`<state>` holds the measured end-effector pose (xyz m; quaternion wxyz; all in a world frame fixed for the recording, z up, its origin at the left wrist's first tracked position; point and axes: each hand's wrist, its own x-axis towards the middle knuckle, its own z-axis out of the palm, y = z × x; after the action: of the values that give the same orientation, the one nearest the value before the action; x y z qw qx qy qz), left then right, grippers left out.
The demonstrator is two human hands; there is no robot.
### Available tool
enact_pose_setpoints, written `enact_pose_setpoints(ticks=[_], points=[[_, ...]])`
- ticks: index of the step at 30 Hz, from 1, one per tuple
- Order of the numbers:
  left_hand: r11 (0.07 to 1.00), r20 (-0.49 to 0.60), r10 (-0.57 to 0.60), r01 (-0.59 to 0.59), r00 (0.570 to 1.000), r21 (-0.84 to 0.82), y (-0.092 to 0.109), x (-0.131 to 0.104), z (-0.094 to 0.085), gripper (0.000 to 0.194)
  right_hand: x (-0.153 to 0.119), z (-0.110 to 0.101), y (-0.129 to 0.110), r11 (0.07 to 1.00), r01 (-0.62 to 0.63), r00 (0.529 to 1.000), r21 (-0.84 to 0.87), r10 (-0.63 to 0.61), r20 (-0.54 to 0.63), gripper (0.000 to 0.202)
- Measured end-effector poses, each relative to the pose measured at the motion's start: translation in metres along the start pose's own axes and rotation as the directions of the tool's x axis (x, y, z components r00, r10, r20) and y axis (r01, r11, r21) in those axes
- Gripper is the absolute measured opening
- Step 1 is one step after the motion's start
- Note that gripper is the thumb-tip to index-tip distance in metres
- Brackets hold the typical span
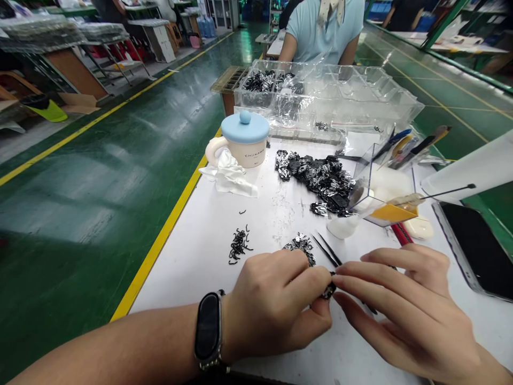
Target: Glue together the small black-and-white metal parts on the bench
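Observation:
Between the thumb and forefinger of my left hand is a small black part with shiny metal bits. The fingertips of my right hand close on the same part from the other side, its other fingers loosely curled. Black tweezers lie on the white table beyond, partly hidden behind the right fingers. A pile of small silvery metal pieces sits just past my left knuckles. Farther left are small curved black pieces. My hands cover most of the held part.
A heap of black parts lies mid-table. Behind are a blue-lidded mug, crumpled tissue and clear plastic trays. At right stand a tool holder, a white bottle and a phone. A person in light blue sits opposite.

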<state>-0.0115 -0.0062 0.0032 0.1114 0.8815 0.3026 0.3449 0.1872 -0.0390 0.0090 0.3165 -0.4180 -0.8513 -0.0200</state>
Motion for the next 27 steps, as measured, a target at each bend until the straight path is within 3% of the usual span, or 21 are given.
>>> enact_pose_setpoints(ticks=[6,9,11,13,15,17,21,27], points=[[0.994,0.013,-0.031,0.032,0.999,-0.102,0.001,-0.003,0.001,0.010,0.000,-0.002,0.001,1.000,0.006,1.000,-0.007,-0.006,-0.002,0.023],[0.939,0.062,-0.173,0.183,0.983,-0.292,0.002,0.000,-0.001,0.012,0.000,-0.002,0.001,1.000,0.007,1.000,-0.008,-0.007,-0.004,0.024],[0.755,0.249,-0.339,0.420,0.907,-0.503,0.003,0.004,-0.002,0.013,0.000,-0.001,0.001,1.000,0.015,1.000,-0.005,-0.015,-0.002,0.022],[0.449,0.487,-0.429,0.648,0.760,-0.615,0.003,0.008,-0.003,0.015,0.000,-0.001,0.000,1.000,0.016,1.000,-0.008,-0.016,-0.007,0.020],[0.171,0.640,-0.428,0.752,0.638,-0.636,0.002,0.010,-0.003,0.020,0.001,-0.001,0.000,1.000,0.013,1.000,-0.013,-0.014,-0.014,0.021],[-0.024,0.710,-0.399,0.768,0.580,-0.640,0.000,0.012,-0.002,0.028,0.002,-0.003,0.000,1.000,0.008,1.000,-0.011,-0.008,-0.020,0.020],[-0.228,0.778,-0.318,0.752,0.542,-0.618,-0.003,0.015,-0.001,0.039,0.004,-0.005,0.001,0.999,0.035,0.999,-0.010,-0.036,-0.026,0.016],[-0.280,0.762,-0.315,0.712,0.566,-0.644,-0.004,0.016,0.001,0.038,0.007,-0.006,0.001,0.998,-0.007,1.000,0.057,0.008,-0.006,0.018]])
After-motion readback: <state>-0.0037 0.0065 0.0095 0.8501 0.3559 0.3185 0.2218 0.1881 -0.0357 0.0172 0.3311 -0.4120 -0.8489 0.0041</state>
